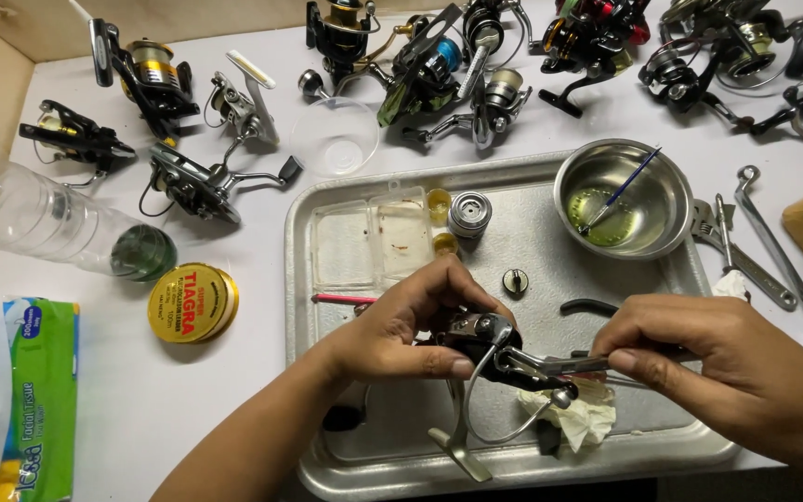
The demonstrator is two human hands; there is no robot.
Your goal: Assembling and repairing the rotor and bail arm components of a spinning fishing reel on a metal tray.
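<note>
A: What lies at the far left?

B: A green tissue pack (44, 390), a clear plastic bottle (58, 223) on its side, and a round yellow line spool (193, 302), all on the white table (188, 400). Behind them lie several fishing reels (199, 181).

A: And the left hand?

B: The left hand (411, 325) is over the metal tray (513, 465), fingers closed around the body of a dark spinning reel (494, 353). The reel is held above the tray; its wire bail loops down towards the tray's near rim.

A: The right hand?

B: The right hand (727, 363) has its fingers pinched together on a slim metal tool (597, 361), whose tip meets the reel. A crumpled cloth (578, 418) lies just below.

A: What else is in the tray?

B: A clear compartment box (374, 242), a small silver spool (469, 214), and a steel bowl (625, 200) holding yellowish liquid and a thin brush (620, 192).

A: Further right?

B: Wrenches (755, 251) beside the tray.
</note>
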